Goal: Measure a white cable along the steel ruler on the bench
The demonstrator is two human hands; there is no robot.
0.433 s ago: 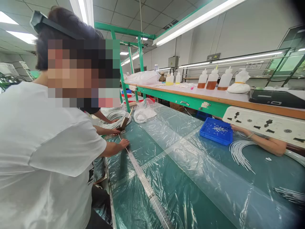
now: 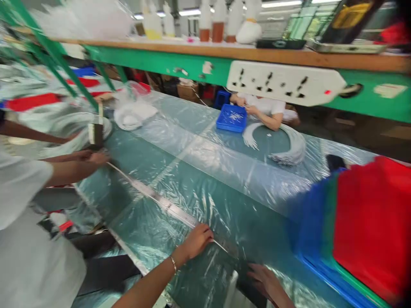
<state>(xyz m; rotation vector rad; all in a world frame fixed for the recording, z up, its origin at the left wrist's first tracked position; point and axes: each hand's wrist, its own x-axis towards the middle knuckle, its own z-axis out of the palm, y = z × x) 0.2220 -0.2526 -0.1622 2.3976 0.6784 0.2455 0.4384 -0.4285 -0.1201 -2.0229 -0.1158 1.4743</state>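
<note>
The left hand [image 2: 195, 241] pinches a thin white wire [image 2: 220, 245] over a metal ruler [image 2: 160, 201] on the plastic-covered green table [image 2: 205, 171]. The right hand [image 2: 265, 280] rests flat, fingers together, below stacked trays [image 2: 362, 231].

A thin white wire [image 2: 221, 245] stretches taut along a long metal ruler [image 2: 160, 201], lying flat on the plastic-covered green surface [image 2: 208, 171], running diagonally beside the ruler's near end.
</note>
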